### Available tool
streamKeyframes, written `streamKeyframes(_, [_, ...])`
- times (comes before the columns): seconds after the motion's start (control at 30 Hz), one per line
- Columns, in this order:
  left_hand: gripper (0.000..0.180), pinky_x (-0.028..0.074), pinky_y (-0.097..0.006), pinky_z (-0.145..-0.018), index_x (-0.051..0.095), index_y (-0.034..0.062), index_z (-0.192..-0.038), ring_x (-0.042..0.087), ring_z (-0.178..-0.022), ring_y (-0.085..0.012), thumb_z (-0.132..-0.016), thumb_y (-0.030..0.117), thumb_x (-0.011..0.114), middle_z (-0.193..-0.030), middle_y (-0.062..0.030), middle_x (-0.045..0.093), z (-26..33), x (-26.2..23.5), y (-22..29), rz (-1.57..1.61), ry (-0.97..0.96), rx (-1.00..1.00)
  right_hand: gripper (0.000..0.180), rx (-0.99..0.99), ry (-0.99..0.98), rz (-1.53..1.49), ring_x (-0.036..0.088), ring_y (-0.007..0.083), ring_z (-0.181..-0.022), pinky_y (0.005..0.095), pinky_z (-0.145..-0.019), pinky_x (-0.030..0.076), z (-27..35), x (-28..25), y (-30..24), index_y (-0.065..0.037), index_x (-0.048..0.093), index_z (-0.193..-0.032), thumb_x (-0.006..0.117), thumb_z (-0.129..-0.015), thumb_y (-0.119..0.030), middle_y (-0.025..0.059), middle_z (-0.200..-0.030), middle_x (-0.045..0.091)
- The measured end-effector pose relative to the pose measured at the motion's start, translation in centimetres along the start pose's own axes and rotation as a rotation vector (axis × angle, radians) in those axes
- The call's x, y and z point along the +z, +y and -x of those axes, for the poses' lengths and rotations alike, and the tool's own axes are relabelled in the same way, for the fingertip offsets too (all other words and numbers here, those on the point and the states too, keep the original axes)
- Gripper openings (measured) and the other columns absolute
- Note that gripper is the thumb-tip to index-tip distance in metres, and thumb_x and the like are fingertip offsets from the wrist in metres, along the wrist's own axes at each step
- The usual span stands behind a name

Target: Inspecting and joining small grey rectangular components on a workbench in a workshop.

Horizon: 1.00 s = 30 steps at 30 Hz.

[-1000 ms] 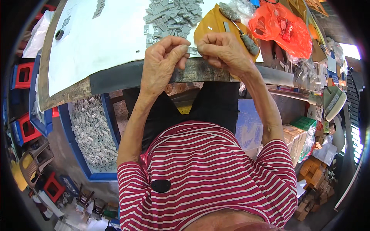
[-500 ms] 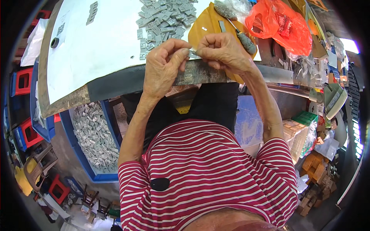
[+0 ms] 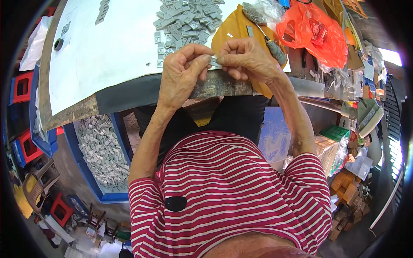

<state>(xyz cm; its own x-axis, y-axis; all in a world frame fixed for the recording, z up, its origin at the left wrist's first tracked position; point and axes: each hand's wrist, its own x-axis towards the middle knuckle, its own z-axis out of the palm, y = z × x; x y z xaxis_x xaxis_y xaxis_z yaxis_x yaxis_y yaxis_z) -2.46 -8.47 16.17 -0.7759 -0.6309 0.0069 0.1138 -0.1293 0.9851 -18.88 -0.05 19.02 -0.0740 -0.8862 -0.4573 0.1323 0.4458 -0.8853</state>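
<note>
Over the table's front edge, my left hand [image 3: 184,74] and my right hand [image 3: 248,60] meet fingertip to fingertip. A small flat grey plastic piece [image 3: 214,62] bridges them, pinched between thumb and forefinger on each side. Its details are mostly covered by my fingers. Just beyond my left hand lies a heap of similar grey pieces [image 3: 189,21] on a white sheet [image 3: 107,47]. Under my right hand a brown-yellow paper envelope [image 3: 228,26] is spread, with a tool with a wrapped grey handle [image 3: 276,52] lying on it.
An orange-red plastic bag [image 3: 297,26] sits at the table's right, with pliers handles [image 3: 304,58] beside it. A black ring [image 3: 58,44] lies at the sheet's left. Below the table on the left stands a blue bin [image 3: 81,172] full of grey pieces. Red stools [image 3: 21,88] are further left.
Both hands keep their pinch on the grey piece, with only slight finger movement. The whole view has shifted a little.
</note>
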Motion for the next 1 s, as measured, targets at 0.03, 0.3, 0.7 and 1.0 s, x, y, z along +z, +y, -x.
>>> streamKeyframes(0.03, [0.012,0.037,-0.017,-0.047,0.058,-0.0023,-0.09,0.047,-0.052,-0.0041,-0.083,0.005,0.052,-0.065,-0.0001,0.054,0.0,0.0,-0.1,0.004,0.006,-0.002,0.012,0.002,0.0,0.002,0.048,0.0045,-0.042,0.0154,-0.036,0.034,-0.1,0.1,0.0,-0.002,0.056,-0.072,0.06,-0.079,-0.011,0.0016,-0.056,0.053])
streamKeyframes(0.3, [0.016,0.039,-0.016,-0.051,0.058,-0.0026,-0.096,0.049,-0.055,-0.0055,-0.084,0.007,0.055,-0.069,-0.0019,0.056,-0.3,-1.0,-1.1,0.139,-0.008,-0.1,0.01,-0.051,0.049,-0.08,0.052,0.0079,-0.046,0.0171,-0.037,0.039,-0.3,1.8,-0.3,0.003,0.056,-0.08,0.057,-0.079,-0.007,0.0057,-0.059,0.054])
streamKeyframes(0.7, [0.016,0.041,-0.017,-0.049,0.058,-0.0023,-0.094,0.051,-0.055,-0.0048,-0.08,0.006,0.058,-0.067,-0.0016,0.057,0.4,-1.6,-0.4,-0.143,0.016,-0.041,0.013,-0.054,0.066,-0.154,0.048,0.0088,-0.041,0.0188,-0.034,0.035,-1.5,2.1,0.1,0.006,0.056,-0.081,0.056,-0.08,-0.007,0.0064,-0.056,0.054])
streamKeyframes(1.0, [0.016,0.039,-0.017,-0.049,0.059,-0.0008,-0.094,0.048,-0.054,-0.0038,-0.079,0.005,0.059,-0.065,-0.0001,0.055,1.2,-2.2,-0.3,-0.205,0.152,-0.024,0.013,-0.304,0.472,0.274,0.048,0.0044,-0.048,0.0194,-0.045,0.038,-0.5,-0.5,0.1,0.002,0.057,-0.082,0.055,-0.081,-0.011,0.0009,-0.059,0.053])
